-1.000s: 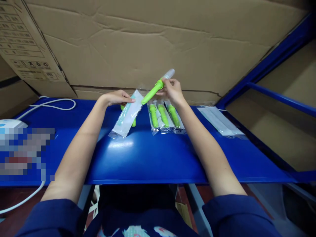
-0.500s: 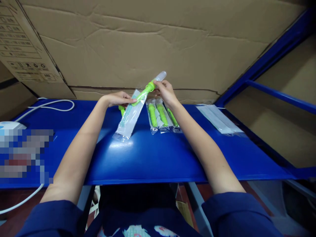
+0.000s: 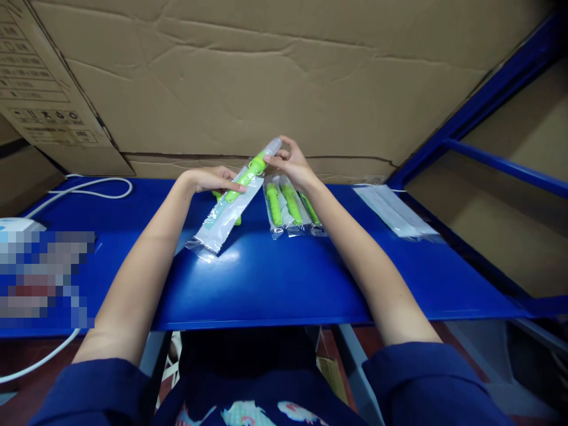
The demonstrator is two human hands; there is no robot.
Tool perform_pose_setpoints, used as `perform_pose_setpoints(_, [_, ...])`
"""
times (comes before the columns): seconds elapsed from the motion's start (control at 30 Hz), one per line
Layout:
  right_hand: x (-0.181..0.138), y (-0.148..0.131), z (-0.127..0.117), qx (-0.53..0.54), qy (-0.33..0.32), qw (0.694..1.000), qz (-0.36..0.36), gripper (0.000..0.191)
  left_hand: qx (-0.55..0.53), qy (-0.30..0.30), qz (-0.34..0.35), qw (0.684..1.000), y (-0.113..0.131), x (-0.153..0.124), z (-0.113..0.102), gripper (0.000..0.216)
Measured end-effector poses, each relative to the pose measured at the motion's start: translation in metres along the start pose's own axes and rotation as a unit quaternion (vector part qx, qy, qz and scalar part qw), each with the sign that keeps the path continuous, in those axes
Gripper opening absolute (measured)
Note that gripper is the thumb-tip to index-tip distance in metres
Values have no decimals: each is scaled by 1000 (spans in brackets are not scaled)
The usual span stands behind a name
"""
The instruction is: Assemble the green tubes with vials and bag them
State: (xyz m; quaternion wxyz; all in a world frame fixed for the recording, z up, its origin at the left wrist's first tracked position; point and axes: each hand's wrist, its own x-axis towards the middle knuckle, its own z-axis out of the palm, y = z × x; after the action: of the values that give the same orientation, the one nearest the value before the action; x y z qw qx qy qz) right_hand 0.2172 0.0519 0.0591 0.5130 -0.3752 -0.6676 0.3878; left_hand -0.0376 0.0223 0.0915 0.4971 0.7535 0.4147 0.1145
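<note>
My left hand grips a clear plastic bag with a pale card inside. Partly in this bag is a lime-green stick-shaped item with a clear top end, tilted up to the right. The fingers of my right hand are closed on its clear end and collar, near the bag's mouth. On the table just right of them lie several bagged green sticks, side by side. Under the held bag another green piece shows in part, mostly hidden.
A stack of flat clear bags with pale cards lies at the right of the blue table. On the left are a white device, a white cable and a blurred-out patch. Cardboard stands behind; a blue frame rises at right.
The green stick has slid deeper into the bag, down and left. My right hand has moved slightly left with it, and the bag is tilted further over.
</note>
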Motion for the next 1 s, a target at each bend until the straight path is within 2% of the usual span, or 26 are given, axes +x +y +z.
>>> perform_pose_setpoints(0.17, [-2,-7,-8,-16,-22,1000,-7,77,-3,1,14,1000,3,-3,0,36])
perform_pose_setpoints(0.33, [-9,-12,-6,-5,-49,999,-5,76,7,0,19,1000,2,-1,-1,38])
perform_pose_setpoints(0.53, [-7,-6,-1,-45,-44,997,-36,65,9,12,-1,1000,1,-1,0,35])
perform_pose_setpoints(0.8, [-15,-18,15,-134,-65,984,-101,60,20,8,1,1000,3,-2,-1,42])
perform_pose_setpoints(1.0, [-17,-10,29,-151,-65,980,-115,56,39,6,9,999,0,-3,-4,44])
